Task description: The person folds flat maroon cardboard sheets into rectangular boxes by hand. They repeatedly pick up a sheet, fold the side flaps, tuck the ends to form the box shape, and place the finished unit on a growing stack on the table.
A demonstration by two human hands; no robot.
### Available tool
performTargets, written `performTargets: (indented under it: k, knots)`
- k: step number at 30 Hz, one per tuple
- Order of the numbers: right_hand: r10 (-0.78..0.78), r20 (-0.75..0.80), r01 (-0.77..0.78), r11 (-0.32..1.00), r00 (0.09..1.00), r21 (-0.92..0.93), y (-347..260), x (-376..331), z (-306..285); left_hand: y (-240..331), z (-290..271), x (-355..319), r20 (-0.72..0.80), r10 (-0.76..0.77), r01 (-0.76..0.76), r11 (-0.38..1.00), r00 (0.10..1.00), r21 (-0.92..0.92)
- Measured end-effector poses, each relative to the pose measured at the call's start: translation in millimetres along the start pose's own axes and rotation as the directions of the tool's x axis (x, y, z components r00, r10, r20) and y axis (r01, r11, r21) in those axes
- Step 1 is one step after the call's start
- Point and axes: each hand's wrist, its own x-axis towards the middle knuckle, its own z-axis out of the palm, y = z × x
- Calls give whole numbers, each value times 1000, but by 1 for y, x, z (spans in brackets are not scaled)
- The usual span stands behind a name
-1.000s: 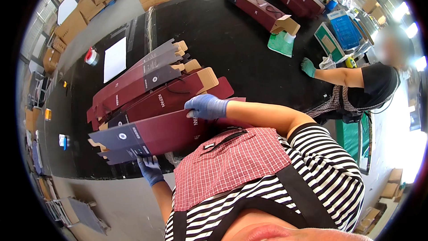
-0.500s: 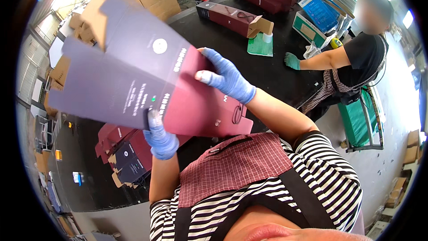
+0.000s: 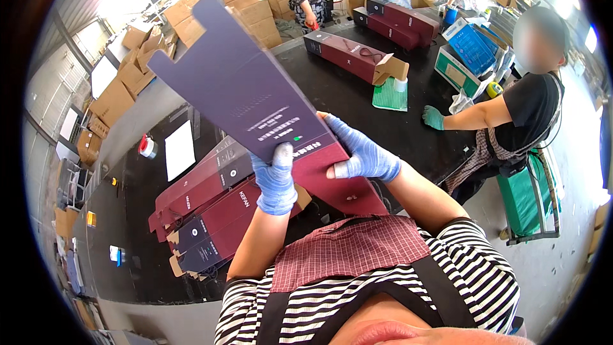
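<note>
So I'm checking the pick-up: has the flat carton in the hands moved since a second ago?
Yes. The flat carton has come up off the stack of flat cartons on the black table, raised in both hands.

The flat carton blank (image 3: 255,99) is smooth matt cardboard; the blue gloves (image 3: 276,182) look knitted cloth.

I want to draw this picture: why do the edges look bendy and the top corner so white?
Head view: the fisheye lens bows straight lines near the rim, such as the black table edge; daylight glares white at the upper left, washing out the stacked cardboard boxes; the flat carton in the left hand and right hand looks sharp.
</note>
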Motion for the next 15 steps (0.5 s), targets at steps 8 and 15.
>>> performTargets:
  k: [8, 15]
  knots:
    - [-26, 185, -52, 912, 982, 406, 16, -3, -51, 43, 29, 25, 500, 79, -51, 996, 862, -70]
    - [-85, 337, -120, 832, 938, 542, 46, 1, -57, 62, 19, 44, 740, -115, 268, 959, 663, -91]
